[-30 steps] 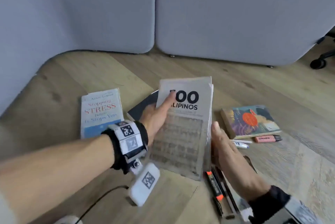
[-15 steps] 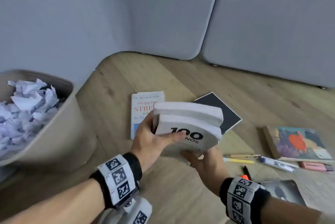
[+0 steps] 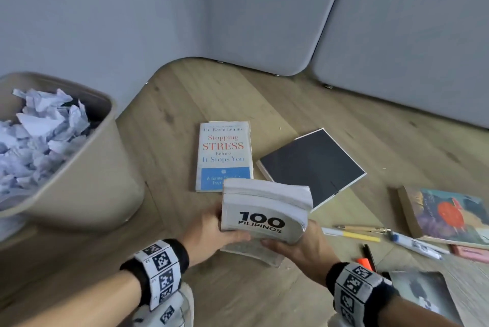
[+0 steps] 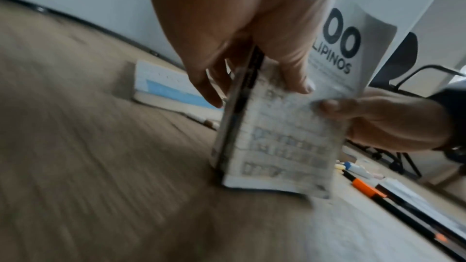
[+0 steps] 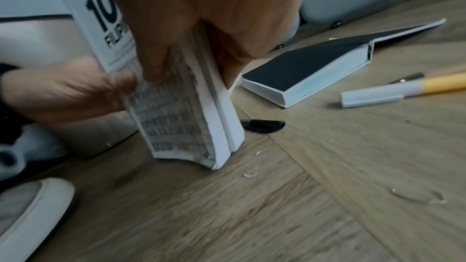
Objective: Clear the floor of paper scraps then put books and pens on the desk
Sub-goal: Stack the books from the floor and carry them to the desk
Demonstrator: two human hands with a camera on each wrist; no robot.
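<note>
The thick white "100 Filipinos" book [image 3: 264, 214] stands upright above the wooden floor, held between both hands. My left hand [image 3: 211, 231] grips its spine side [image 4: 239, 107], thumb on the cover. My right hand [image 3: 301, 244] grips the page side [image 5: 214, 97], thumb on the cover. On the floor lie the "Stopping Stress" book [image 3: 223, 154], a black book [image 3: 312, 165], a colourful book [image 3: 449, 217], a grey booklet [image 3: 420, 297], and several pens: yellow [image 3: 352, 234], white marker [image 3: 415, 244], orange highlighter [image 3: 366, 263], pink [image 3: 471, 252].
A beige bin [image 3: 79, 181] full of crumpled paper [image 3: 39, 131] stands at the left. Grey partition panels [image 3: 397, 35] wall the back. A black pen cap [image 5: 262, 126] and tiny paper bits [image 5: 249, 174] lie near the book. My shoe [image 5: 27, 212] is close by.
The white book has gone from lying tilted to standing upright in both hands and has come closer to me. My view has swung left, bringing the bin into sight.
</note>
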